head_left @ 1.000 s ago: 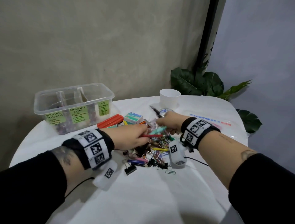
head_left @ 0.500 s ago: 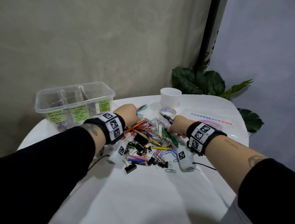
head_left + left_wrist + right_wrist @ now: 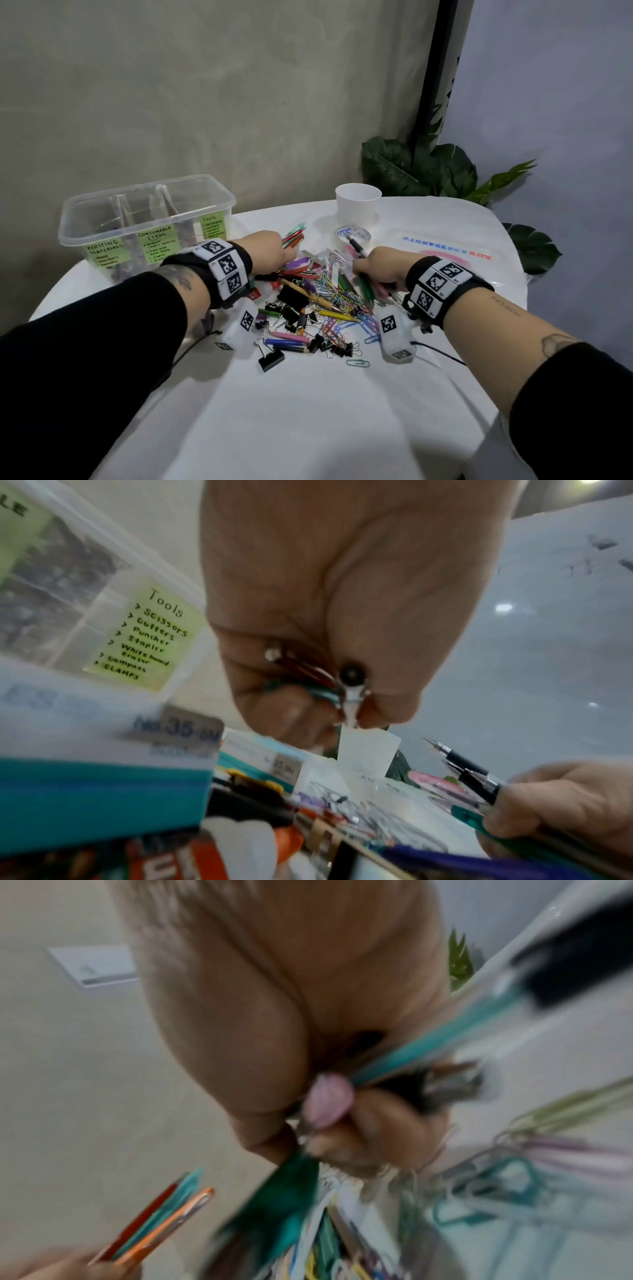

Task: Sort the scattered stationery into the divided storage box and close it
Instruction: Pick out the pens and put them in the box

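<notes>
A clear divided storage box [image 3: 147, 219] with green labels stands open at the table's back left. My left hand [image 3: 274, 248] grips a bundle of red and teal pens [image 3: 294, 234] above the pile's far left; the left wrist view shows that left hand [image 3: 329, 631] curled round the pen ends [image 3: 308, 677]. My right hand [image 3: 380, 269] grips several pens, a black one [image 3: 356, 245] sticking out beyond it and a green one [image 3: 365, 291] toward me. In the blurred right wrist view the right hand [image 3: 308, 1069] holds teal and green pens [image 3: 411, 1058]. Paper clips, binder clips and pencils [image 3: 322, 308] lie heaped between my wrists.
A white cup [image 3: 358, 205] and a tape roll [image 3: 352, 234] sit behind the pile. The box lid [image 3: 445, 253] with printed letters lies flat at the right. Staple boxes [image 3: 103, 777] lie near the storage box. Plant leaves [image 3: 421, 168] stand behind the round white table [image 3: 308, 411].
My left hand took pens from the right hand and carried them back and left toward the box. My right hand dropped back to the pile's right side, still holding pens.
</notes>
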Available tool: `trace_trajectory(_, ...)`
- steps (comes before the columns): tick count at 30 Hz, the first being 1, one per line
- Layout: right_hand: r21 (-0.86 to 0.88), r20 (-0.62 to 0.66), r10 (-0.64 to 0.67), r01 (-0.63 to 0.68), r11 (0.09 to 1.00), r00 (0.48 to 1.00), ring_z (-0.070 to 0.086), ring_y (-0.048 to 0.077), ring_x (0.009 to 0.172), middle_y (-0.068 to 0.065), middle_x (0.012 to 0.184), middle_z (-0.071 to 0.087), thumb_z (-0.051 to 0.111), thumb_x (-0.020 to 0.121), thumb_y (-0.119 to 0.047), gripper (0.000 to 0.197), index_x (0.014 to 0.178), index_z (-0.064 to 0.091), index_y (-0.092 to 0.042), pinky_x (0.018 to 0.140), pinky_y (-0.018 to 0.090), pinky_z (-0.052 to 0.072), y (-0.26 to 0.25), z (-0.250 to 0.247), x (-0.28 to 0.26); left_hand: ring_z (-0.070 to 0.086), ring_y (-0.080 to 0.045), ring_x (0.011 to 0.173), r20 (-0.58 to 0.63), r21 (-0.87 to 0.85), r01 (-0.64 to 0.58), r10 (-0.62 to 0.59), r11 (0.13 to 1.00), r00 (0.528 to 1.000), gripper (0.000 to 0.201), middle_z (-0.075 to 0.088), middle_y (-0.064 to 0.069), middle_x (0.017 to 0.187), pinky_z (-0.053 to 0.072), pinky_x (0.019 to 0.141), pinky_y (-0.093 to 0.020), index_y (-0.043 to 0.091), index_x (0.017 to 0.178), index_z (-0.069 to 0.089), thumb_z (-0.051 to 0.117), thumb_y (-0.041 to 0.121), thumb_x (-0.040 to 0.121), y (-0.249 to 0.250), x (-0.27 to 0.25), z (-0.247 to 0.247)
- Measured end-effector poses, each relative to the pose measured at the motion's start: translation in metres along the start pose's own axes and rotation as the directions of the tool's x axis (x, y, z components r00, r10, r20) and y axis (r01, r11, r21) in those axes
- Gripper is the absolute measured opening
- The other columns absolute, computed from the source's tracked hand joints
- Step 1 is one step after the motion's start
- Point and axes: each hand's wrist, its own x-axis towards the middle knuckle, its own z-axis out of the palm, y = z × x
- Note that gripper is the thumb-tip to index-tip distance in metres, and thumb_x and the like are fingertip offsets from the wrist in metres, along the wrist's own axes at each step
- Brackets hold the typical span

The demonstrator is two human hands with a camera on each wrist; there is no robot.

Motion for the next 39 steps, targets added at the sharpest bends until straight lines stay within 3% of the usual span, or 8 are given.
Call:
trace_trajectory(3,0.454,0.053,-0.083,0.050,0.890,0.995,0.055,0.024,0.043,0.021,0.080,0.067,0.047,0.097,-0.020,0.023,0.100,0.048,0.003,0.048,0.029,0.050,0.000,-0.003,-0.003,0.064,-0.025,0.066,0.046,-0.264,-0.053,0.068,0.963,0.997,0.018,0.067,-0.010,0.081,0.053,0.059,-0.030,0.008,0.094,0.051,0.045,0.024,0.098,-0.003,-0.007,-0.009)
trace_trajectory(6,0.632,0.044,-0.196,0.125,0.765,0.980,0.063,0.029,0.061,0.013,0.066,0.062,0.044,0.098,-0.011,0.007,0.096,0.044,-0.004,0.054,0.034,0.055,-0.013,0.000,-0.010,0.058,-0.024,0.075,-0.078,-0.143,-0.143,0.133,0.979,0.988,0.011,0.062,-0.007,0.088,0.040,0.060,-0.028,0.013,0.097,0.054,0.052,0.024,0.094,-0.006,-0.007,-0.014)
trace_trajectory(11,0.360,-0.112,-0.278,0.300,0.884,0.954,0.047,0.020,0.048,0.005,0.063,0.053,0.074,0.084,-0.021,0.023,0.084,0.052,-0.012,0.047,0.031,0.042,-0.039,0.015,-0.011,0.064,-0.017,0.083,0.127,0.134,-0.179,0.162,0.975,0.979,0.022,0.070,0.003,0.089,0.048,0.069,-0.025,0.024,0.099,0.067,0.075,0.033,0.081,-0.003,-0.014,0.000)
trace_trajectory(18,-0.135,-0.096,-0.146,0.132,0.982,0.985,0.057,0.018,0.057,0.005,0.077,0.064,0.088,0.066,-0.034,0.050,0.098,0.059,-0.009,0.047,0.023,0.043,-0.050,0.036,-0.017,0.063,-0.015,0.077,0.104,0.283,-0.173,0.149,0.943,0.983,0.029,0.068,0.003,0.084,0.046,0.064,-0.025,0.022,0.090,0.067,0.080,0.041,0.073,0.000,-0.013,0.008)
trace_trajectory(25,-0.029,-0.147,-0.057,0.053,0.998,0.988,0.046,0.018,0.046,0.007,0.072,0.058,0.084,0.074,-0.032,0.043,0.096,0.056,-0.008,0.041,0.023,0.036,-0.039,0.021,-0.023,0.062,-0.014,0.068,0.051,0.010,-0.160,0.159,0.987,0.986,0.033,0.071,0.003,0.077,0.049,0.065,-0.025,0.021,0.084,0.071,0.078,0.051,0.072,-0.014,-0.020,-0.006)
trace_trajectory(28,0.195,-0.239,-0.147,0.196,0.961,0.960,0.048,0.014,0.053,0.003,0.071,0.057,0.085,0.074,-0.021,0.033,0.087,0.057,-0.009,0.042,0.022,0.038,-0.040,0.012,-0.027,0.054,-0.013,0.058,-0.056,-0.218,-0.167,0.158,0.961,0.986,0.039,0.064,0.006,0.065,0.042,0.055,-0.024,0.018,0.080,0.074,0.081,0.055,0.067,-0.019,-0.025,-0.024)
trace_trajectory(32,0.447,-0.328,-0.387,0.502,0.740,0.862,0.048,0.007,0.042,0.004,0.061,0.056,0.089,0.069,-0.018,0.034,0.084,0.061,-0.005,0.040,0.018,0.038,-0.057,0.004,-0.041,0.044,-0.008,0.046,-0.202,-0.629,-0.210,0.104,0.749,0.974,0.036,0.052,0.008,0.054,0.035,0.047,-0.021,0.015,0.079,0.073,0.084,0.047,0.066,-0.023,-0.032,-0.042)
trace_trajectory(39,0.510,-0.332,-0.417,0.533,0.675,0.846,0.046,0.016,0.038,0.020,0.072,0.067,0.075,0.082,-0.009,0.027,0.098,0.063,0.008,0.036,0.025,0.038,-0.098,0.026,-0.049,0.022,-0.007,0.044,-0.153,-0.967,-0.142,-0.037,0.211,0.988,0.039,0.034,0.006,0.059,0.018,0.038,-0.019,0.020,0.084,0.058,0.083,0.046,0.067,-0.016,-0.044,-0.035)
